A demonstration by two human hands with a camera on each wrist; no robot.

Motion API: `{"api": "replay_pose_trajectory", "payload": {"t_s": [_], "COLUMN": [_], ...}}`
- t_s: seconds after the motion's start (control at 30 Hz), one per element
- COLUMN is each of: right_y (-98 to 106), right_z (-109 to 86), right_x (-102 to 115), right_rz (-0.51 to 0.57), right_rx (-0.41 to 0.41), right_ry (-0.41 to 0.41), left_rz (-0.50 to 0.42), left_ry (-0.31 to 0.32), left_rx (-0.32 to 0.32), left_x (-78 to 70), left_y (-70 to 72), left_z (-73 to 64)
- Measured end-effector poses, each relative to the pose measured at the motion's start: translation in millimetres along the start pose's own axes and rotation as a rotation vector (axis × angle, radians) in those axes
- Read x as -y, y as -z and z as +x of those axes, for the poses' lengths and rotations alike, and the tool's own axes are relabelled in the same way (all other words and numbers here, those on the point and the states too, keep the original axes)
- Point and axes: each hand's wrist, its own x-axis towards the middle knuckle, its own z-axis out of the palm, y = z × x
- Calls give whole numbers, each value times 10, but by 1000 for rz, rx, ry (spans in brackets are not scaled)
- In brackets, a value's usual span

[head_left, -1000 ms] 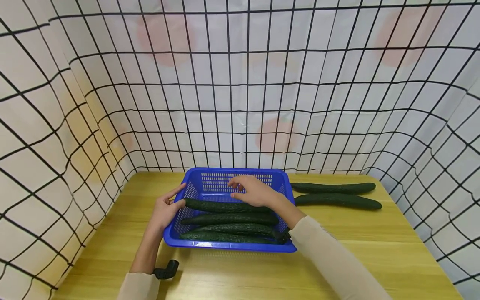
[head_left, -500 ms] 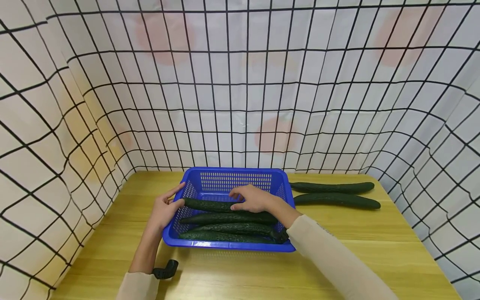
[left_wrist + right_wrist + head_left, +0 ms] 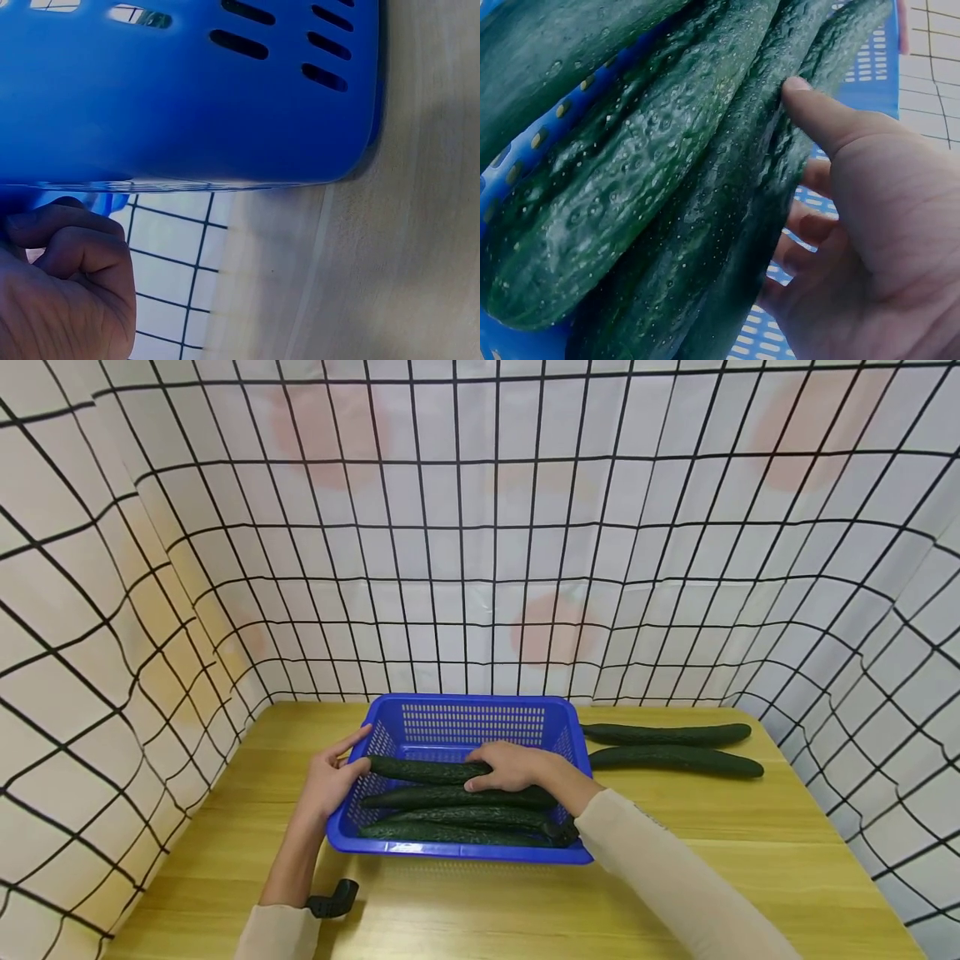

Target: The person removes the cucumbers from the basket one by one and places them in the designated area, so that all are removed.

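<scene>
A blue plastic basket (image 3: 465,853) holds several long dark green cucumbers lying side by side. My left hand (image 3: 330,781) grips the basket's left rim, its thumb over the edge near a cucumber's tip; in the left wrist view its curled fingers (image 3: 90,255) show beside the blue wall. Inside the basket my right hand (image 3: 513,767) grips the farthest cucumber (image 3: 427,771) near its right part. From the right wrist view, the thumb (image 3: 817,112) lies on top of that cucumber and the other fingers curl along its far side. Nearer the front lies another cucumber (image 3: 457,796).
Two more cucumbers, a rear one (image 3: 667,736) and a front one (image 3: 675,760), lie on the wooden table (image 3: 465,910) right of the basket. A black wire grid (image 3: 495,581) over pale sheeting stands behind and at both sides. A black device (image 3: 335,900) sits at the left wrist.
My right hand has come down from above the basket's far part onto the farthest cucumber, and its fingers have closed round it. The left hand and basket stay where they were.
</scene>
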Motion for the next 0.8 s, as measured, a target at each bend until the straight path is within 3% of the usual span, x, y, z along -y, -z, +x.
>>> {"api": "replay_pose_trajectory", "payload": {"t_s": [0.8], "right_y": [106], "right_z": [-68], "right_x": [-7], "right_rz": [131], "right_rx": [-229], "right_ry": [27], "left_rz": [21], "left_ry": [21], "left_rx": [1], "left_x": [-11], "left_y": [-6], "left_z": [5]}}
